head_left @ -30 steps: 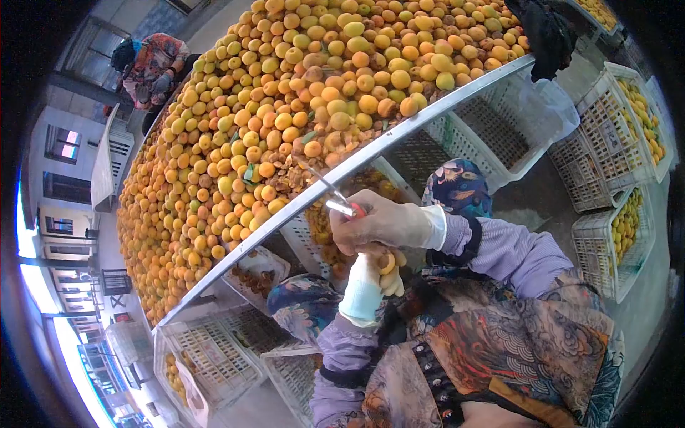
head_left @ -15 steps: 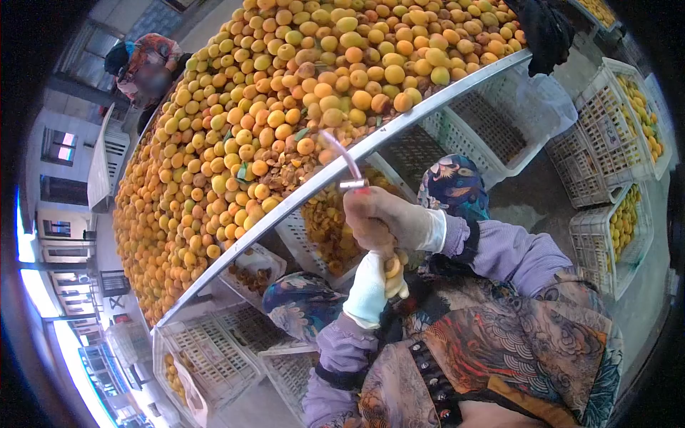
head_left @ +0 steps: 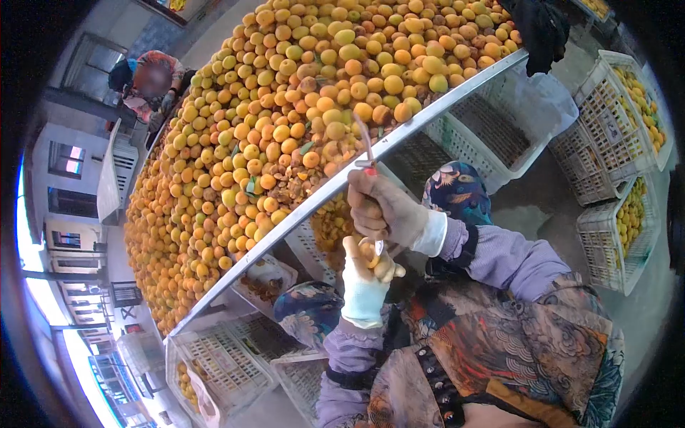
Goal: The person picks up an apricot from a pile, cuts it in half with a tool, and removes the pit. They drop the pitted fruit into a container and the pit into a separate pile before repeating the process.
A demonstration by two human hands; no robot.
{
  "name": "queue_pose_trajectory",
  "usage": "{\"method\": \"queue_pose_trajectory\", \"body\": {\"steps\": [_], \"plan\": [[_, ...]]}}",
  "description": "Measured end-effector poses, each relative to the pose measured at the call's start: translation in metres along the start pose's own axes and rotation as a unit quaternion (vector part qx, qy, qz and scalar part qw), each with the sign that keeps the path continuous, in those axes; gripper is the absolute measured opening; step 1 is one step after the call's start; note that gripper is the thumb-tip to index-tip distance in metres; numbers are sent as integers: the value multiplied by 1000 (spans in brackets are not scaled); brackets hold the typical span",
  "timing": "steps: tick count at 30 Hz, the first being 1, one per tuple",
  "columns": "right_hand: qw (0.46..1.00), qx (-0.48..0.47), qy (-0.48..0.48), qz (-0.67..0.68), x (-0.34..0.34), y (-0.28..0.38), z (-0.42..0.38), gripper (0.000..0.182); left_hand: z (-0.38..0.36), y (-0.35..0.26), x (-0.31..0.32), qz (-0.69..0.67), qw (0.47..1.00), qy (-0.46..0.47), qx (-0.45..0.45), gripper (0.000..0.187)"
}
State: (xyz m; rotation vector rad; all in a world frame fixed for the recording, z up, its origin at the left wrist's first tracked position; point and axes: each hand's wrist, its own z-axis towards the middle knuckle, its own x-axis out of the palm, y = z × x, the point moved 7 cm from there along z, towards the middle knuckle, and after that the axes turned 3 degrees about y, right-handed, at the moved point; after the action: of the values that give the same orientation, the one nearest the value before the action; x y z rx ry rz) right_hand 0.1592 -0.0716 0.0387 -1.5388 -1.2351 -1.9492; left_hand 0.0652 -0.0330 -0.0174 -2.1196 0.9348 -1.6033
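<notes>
My left hand, in a whitish glove, is closed round a small yellow-orange fruit. Just above it, my right hand wears a soiled glove and grips a tool with a red part. A thin curved piece sticks up from that fist, over the metal edge of the fruit table. A small shiny tip shows below the fist, close to the held fruit. Beyond both hands is a large heap of yellow-orange fruit, with browned, broken pieces near the edge.
The table's metal rim runs diagonally past my hands. Under it are crates, one holding cut fruit. Fruit-filled crates stand at the right, others at lower left. Another person is across the heap. A dark cloth hangs at the corner.
My right hand has risen slightly off my left, opening a small gap where the shiny tip and fruit now show. The view has shifted a little; the other person's pose has changed.
</notes>
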Motion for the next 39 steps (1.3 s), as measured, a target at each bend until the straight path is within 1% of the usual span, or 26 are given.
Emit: {"method": "queue_pose_trajectory", "body": {"steps": [1, 2, 3, 4, 6, 7, 10, 11, 12, 13, 14, 16, 17, 19, 20, 22, 23, 26, 27, 28, 30, 32, 34, 36, 38, 39], "plan": [[999, -36, -15, -14, 3, 11, 1, 32, 0, -6, 4, -35, 999, -13, 1, 50], [999, -26, -32, -7, 0, 17, 2, 32, 1, -12, 6, -70, 997, -27, 2, 51], [998, -47, -47, -12, -3, 23, 5, 32, 2, -21, 16, -93, 995, 36, 18, 44], [996, -67, -61, -16, -6, 30, 7, 31, 2, -27, 19, -87, 995, 37, 23, 44], [996, -71, -43, -14, -5, 39, 9, 29, 1, -45, 17, 65, 995, -25, 69, 38], [996, -68, -48, -22, -6, 42, 11, 30, 4, -56, 15, 69, 994, -11, 78, 35], [996, -70, -60, 8, -16, 44, 16, 31, 10, -106, 15, 136, 970, -76, 184, 31], [994, -74, -69, -29, -18, 45, 15, 31, 12, -131, 22, 269, 925, -94, 250, 29], [992, -77, -77, -66, -19, 45, 16, 31, 16, -151, 13, 325, 890, -165, 275, 26], [991, -80, -81, -77, -22, 46, 16, 31, 27, -165, -23, 317, 878, -227, 277, 26], [991, -80, -78, -77, -22, 46, 14, 31, 31, -180, -28, 382, 837, -280, 276, 23], [989, -47, -117, -78, -30, 44, 11, 30, 34, -198, -43, 404, 785, -389, 263, 23], [989, -48, -115, -78, -30, 46, 11, 30, 39, -206, -56, 405, 784, -388, 265, 23], [978, -27, -134, -159, -36, 44, 9, 31, 34, -223, -67, 522, 675, -414, 318, 21], [969, -15, -145, -199, -39, 43, 8, 31, 31, -222, -72, 523, 674, -415, 315, 21], [965, 3, -142, -222, -48, 38, 12, 29, 27, -215, -71, 429, 768, -379, 289, 25], [954, 11, -147, -262, -52, 34, 13, 28, 24, -216, -78, 509, 705, -384, 310, 23], [944, 36, -144, -293, -43, 31, 10, 33, 13, -201, -69, 525, 712, -348, 311, 21], [942, 40, -139, -304, -44, 30, 10, 34, 10, -193, -63, 592, 681, -337, 267, 18], [939, 44, -136, -314, -43, 29, 10, 35, 7, -182, -34, 656, 640, -281, 286, 19], [932, 62, -147, -326, -40, 29, 8, 33, 10, -165, -35, 705, 642, -223, 204, 19], [921, 85, -148, -349, -39, 25, 7, 33, 11, -180, -28, 728, 600, -251, 217, 23], [921, 79, -139, -356, -40, 19, 9, 34, 25, -205, -57, 618, 669, -279, 305, 27], [919, 71, -128, -365, -41, 15, 10, 35, 41, -233, -65, 671, 595, -314, 313, 31], [913, 87, -117, -381, -42, 12, 11, 34, 62, -251, -62, 740, 497, -346, 293, 39], [923, 104, -117, -352, -37, 12, 9, 31, 72, -259, -65, 741, 496, -343, 296, 39]]}}
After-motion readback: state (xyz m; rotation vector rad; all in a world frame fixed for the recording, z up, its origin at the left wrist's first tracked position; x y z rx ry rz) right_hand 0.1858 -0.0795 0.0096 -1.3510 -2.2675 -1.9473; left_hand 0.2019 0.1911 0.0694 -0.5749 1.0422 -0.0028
